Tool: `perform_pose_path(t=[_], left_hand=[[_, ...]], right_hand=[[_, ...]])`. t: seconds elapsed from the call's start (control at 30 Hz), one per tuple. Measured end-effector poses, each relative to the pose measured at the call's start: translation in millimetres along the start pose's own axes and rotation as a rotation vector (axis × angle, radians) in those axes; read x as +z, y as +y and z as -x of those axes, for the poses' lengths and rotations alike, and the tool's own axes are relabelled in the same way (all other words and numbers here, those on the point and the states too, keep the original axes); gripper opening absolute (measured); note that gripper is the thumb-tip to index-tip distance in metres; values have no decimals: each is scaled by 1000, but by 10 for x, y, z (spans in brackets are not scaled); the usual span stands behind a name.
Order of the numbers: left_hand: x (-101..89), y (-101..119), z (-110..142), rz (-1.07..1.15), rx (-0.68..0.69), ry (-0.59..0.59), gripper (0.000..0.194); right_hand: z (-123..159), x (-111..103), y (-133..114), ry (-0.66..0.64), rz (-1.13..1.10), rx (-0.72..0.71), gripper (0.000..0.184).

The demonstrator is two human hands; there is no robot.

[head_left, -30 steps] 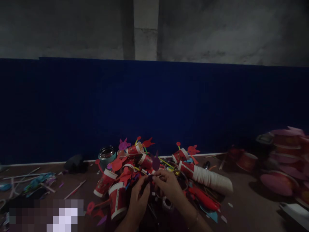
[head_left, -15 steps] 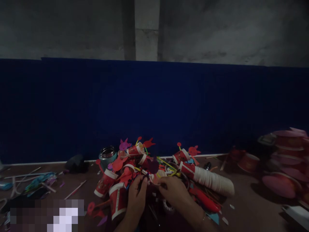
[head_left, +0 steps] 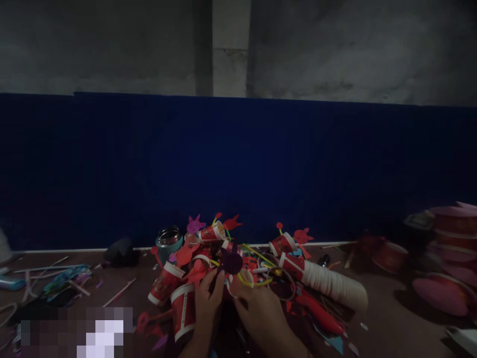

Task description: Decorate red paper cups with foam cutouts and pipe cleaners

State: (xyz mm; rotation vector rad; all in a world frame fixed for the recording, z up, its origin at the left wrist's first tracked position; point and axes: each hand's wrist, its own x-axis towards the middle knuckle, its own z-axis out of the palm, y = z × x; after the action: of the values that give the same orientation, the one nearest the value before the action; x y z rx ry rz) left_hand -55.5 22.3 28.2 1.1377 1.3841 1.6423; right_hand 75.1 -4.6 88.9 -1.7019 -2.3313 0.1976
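A dark purple animal-shaped cutout (head_left: 231,260) with ears stands at the fingertips of my left hand (head_left: 207,301), whose thumb and fingers are pinched on its lower edge. Just right of it is a small paper cup (head_left: 246,276), its pale rim facing me. My right hand (head_left: 258,304) has its fingers curled around this cup; the fingertips are partly hidden. Red paper cups (head_left: 184,309) with red cutouts (head_left: 185,255) lie heaped beside my left hand. A yellow strip (head_left: 263,282) curves beyond my right hand.
A long nested stack of paper cups (head_left: 333,285) lies at right, behind a red tool-like object (head_left: 322,313). A teal flask (head_left: 169,243) stands open at the back. Red bowls (head_left: 452,248) are piled far right. Straws and scraps (head_left: 67,278) litter the left. A blue panel (head_left: 238,169) closes the back.
My right hand has shifted left and closer to my left hand, with the cup lower between them. The purple cutout shows more fully. The whole view has drifted slightly.
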Motion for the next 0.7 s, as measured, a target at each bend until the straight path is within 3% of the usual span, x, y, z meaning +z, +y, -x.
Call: perform_pose_path(t=[0.7], left_hand=[[36, 112, 84, 45, 12, -13, 34]], right_hand=[[81, -20, -77, -12, -43, -29, 25]])
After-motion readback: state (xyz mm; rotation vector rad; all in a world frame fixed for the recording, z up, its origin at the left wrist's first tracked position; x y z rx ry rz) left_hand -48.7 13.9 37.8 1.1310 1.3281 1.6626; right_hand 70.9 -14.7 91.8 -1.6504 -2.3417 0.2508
